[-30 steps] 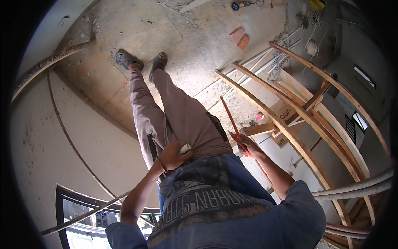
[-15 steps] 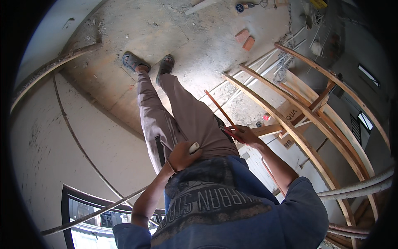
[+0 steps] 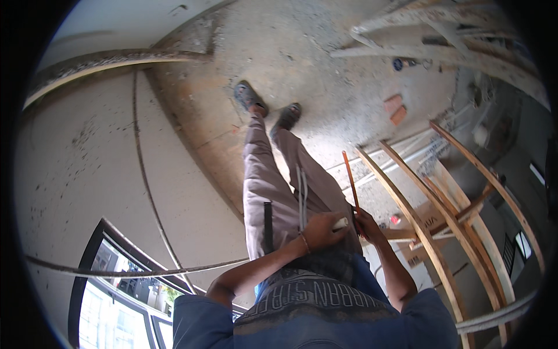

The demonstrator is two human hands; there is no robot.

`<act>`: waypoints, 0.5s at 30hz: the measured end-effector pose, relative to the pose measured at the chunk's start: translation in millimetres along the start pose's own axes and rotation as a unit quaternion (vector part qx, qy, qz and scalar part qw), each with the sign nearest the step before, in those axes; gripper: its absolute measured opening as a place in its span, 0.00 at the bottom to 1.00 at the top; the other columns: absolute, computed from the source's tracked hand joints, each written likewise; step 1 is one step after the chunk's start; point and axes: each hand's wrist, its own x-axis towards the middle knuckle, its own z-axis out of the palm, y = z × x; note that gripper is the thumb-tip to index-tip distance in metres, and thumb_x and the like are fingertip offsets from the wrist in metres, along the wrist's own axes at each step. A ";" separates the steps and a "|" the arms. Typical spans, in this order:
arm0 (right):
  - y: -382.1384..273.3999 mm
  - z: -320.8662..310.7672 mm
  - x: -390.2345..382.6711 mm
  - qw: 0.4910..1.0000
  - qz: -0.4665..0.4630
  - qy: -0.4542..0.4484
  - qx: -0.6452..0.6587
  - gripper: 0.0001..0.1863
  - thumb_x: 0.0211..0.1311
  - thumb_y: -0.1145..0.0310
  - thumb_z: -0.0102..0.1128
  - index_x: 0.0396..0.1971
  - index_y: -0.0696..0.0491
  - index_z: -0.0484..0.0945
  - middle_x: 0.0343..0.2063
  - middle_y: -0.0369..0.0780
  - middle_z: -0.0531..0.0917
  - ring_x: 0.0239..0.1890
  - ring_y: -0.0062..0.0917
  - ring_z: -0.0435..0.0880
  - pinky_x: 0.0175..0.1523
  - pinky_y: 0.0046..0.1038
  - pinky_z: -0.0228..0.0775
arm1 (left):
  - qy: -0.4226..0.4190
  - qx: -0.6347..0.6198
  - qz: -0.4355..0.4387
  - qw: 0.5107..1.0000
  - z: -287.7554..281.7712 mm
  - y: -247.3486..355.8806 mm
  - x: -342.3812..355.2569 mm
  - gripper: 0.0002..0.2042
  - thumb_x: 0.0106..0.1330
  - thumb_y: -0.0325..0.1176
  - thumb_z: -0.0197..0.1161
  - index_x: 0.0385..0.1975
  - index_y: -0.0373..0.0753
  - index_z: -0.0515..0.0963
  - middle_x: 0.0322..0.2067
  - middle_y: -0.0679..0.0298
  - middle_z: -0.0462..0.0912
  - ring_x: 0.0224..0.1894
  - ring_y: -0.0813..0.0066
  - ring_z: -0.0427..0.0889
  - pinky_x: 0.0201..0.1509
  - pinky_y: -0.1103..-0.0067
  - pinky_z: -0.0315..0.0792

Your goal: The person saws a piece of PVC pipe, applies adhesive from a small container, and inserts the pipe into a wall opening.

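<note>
My left hand (image 3: 318, 231) is curled round a short white cylindrical piece (image 3: 342, 224) in front of my waist. Just to its right, my right hand (image 3: 367, 227) grips a long, thin orange tool (image 3: 350, 177) that points up past my thigh; its lower end is hidden behind my hands. My trousered legs (image 3: 264, 174) and grey clogs (image 3: 250, 96) are below me on the dusty floor (image 3: 314, 87).
Wooden rungs (image 3: 386, 183) and a cardboard box (image 3: 427, 218) are at the right. Bricks (image 3: 394, 109), a round blue-and-black tool (image 3: 401, 64) and pale frame pieces (image 3: 407, 23) lie upper right. A framed window (image 3: 116, 302) and thin bars (image 3: 157, 232) are lower left.
The view has swung, so my legs and the rungs sit farther right and more pale framework shows upper right. My left hand has moved rightward, close to my right hand, still holding the white piece.
</note>
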 end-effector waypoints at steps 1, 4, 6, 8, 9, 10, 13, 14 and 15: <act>-2.9 5.8 4.8 1.000 0.002 0.008 -0.008 0.23 0.66 0.61 0.53 0.58 0.54 0.70 0.17 0.27 0.69 0.15 0.10 0.65 0.19 0.16 0.58 | -0.004 0.000 -0.002 1.000 0.6 -2.0 0.9 0.13 0.61 0.40 0.60 0.32 0.35 0.76 0.27 0.48 0.79 0.30 0.52 0.80 0.36 0.66 0.71; 21.6 -9.9 21.8 0.989 -0.049 0.077 -0.118 0.21 0.68 0.60 0.51 0.57 0.53 0.72 0.20 0.28 0.73 0.18 0.09 0.68 0.20 0.14 0.57 | 0.008 -0.059 -0.018 0.998 3.8 -13.9 5.4 0.14 0.62 0.40 0.58 0.33 0.33 0.76 0.28 0.47 0.79 0.32 0.52 0.80 0.38 0.66 0.71; 13.5 -8.2 11.4 0.979 -0.074 0.090 -0.165 0.21 0.68 0.61 0.51 0.57 0.54 0.72 0.22 0.28 0.75 0.18 0.09 0.67 0.21 0.14 0.57 | 0.008 -0.075 -0.064 0.995 -13.0 -11.3 6.4 0.16 0.64 0.40 0.56 0.42 0.34 0.71 0.32 0.46 0.79 0.37 0.49 0.79 0.41 0.65 0.71; 19.1 -10.9 10.9 0.992 -0.050 0.103 -0.054 0.22 0.69 0.60 0.49 0.57 0.56 0.71 0.22 0.27 0.75 0.17 0.09 0.67 0.21 0.14 0.57 | 0.093 -0.120 -0.086 0.985 -22.4 -12.0 5.7 0.18 0.64 0.42 0.55 0.45 0.35 0.68 0.34 0.44 0.79 0.40 0.45 0.79 0.42 0.62 0.70; 18.9 -17.1 13.2 0.997 -0.047 0.067 0.004 0.23 0.70 0.60 0.47 0.58 0.58 0.69 0.30 0.31 0.79 0.25 0.13 0.75 0.28 0.15 0.66 | 0.116 -0.100 -0.061 0.986 -17.6 -32.6 6.7 0.19 0.64 0.42 0.55 0.47 0.35 0.66 0.34 0.44 0.78 0.40 0.45 0.78 0.42 0.62 0.70; 3.2 3.8 13.7 0.990 -0.064 0.037 0.120 0.23 0.70 0.60 0.46 0.59 0.58 0.68 0.40 0.37 0.80 0.38 0.19 0.79 0.40 0.21 0.73 | 0.144 -0.079 -0.041 0.986 -6.5 -73.1 8.9 0.19 0.65 0.42 0.55 0.48 0.35 0.65 0.35 0.44 0.78 0.41 0.45 0.78 0.43 0.62 0.70; 11.0 3.6 24.7 0.994 -0.111 -0.006 0.005 0.23 0.70 0.60 0.46 0.56 0.60 0.69 0.45 0.41 0.79 0.46 0.24 0.78 0.49 0.26 0.72 | 0.220 -0.052 -0.051 0.973 -19.4 -82.5 15.4 0.20 0.65 0.42 0.54 0.49 0.35 0.65 0.35 0.44 0.78 0.41 0.45 0.78 0.43 0.61 0.69; 18.0 6.6 25.8 0.994 -0.110 0.000 -0.010 0.22 0.70 0.59 0.46 0.54 0.61 0.71 0.41 0.41 0.80 0.44 0.25 0.79 0.47 0.26 0.72 | 0.246 -0.047 -0.070 0.965 -30.6 -74.2 16.1 0.19 0.65 0.42 0.54 0.48 0.35 0.66 0.34 0.44 0.78 0.41 0.45 0.78 0.43 0.61 0.69; 31.2 -5.6 27.8 0.953 -0.167 0.011 -0.252 0.21 0.68 0.57 0.46 0.50 0.59 0.73 0.37 0.41 0.80 0.38 0.26 0.79 0.41 0.27 0.73 | 0.246 -0.075 -0.066 0.964 -45.5 -64.2 17.3 0.19 0.65 0.42 0.55 0.48 0.35 0.66 0.34 0.45 0.78 0.41 0.46 0.78 0.43 0.62 0.69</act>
